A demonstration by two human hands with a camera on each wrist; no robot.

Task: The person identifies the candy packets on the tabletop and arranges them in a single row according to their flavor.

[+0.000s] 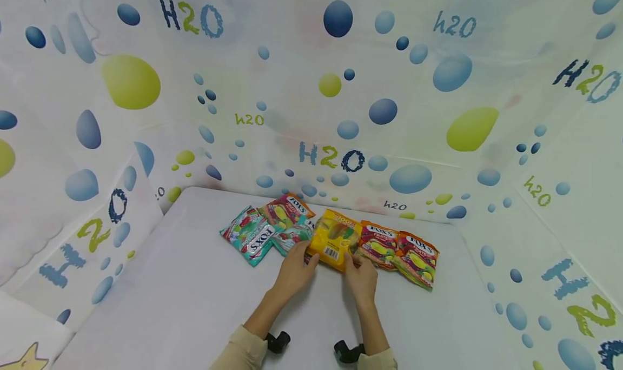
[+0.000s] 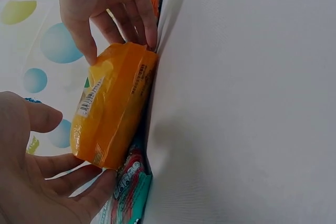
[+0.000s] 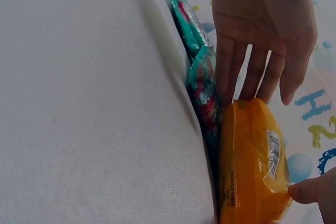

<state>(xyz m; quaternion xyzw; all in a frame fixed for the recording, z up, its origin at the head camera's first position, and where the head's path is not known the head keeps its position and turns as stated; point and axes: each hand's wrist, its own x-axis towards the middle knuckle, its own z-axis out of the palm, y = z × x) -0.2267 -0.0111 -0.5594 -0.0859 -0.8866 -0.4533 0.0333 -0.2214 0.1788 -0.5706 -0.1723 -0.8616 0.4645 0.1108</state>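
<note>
In the head view a yellow candy bag (image 1: pixel 336 235), with a barcode towards its lower edge, lies between both hands at the middle of the row. My right hand (image 1: pixel 362 281) pinches its right end, the thumb on the face and the fingers behind. At the left end, my left hand (image 1: pixel 293 268) touches the bag with fairly straight fingers; its thumb stands off the wrapper in both wrist views. Left of the yellow bag are teal Fox's bags (image 1: pixel 250 236), one partly covered, and an orange Fox's bag (image 1: pixel 284 210). Two orange Fox's Fruits bags (image 1: pixel 379 244) lie to the right, overlapping.
A white table (image 1: pixel 194 283) carries the bags near its back edge. White sheets (image 1: pixel 272 78) printed with blue and green drops and "H2O" rise behind and at both sides. Black wrist devices (image 1: pixel 278 342) sit by the beige sleeves (image 1: pixel 242 348).
</note>
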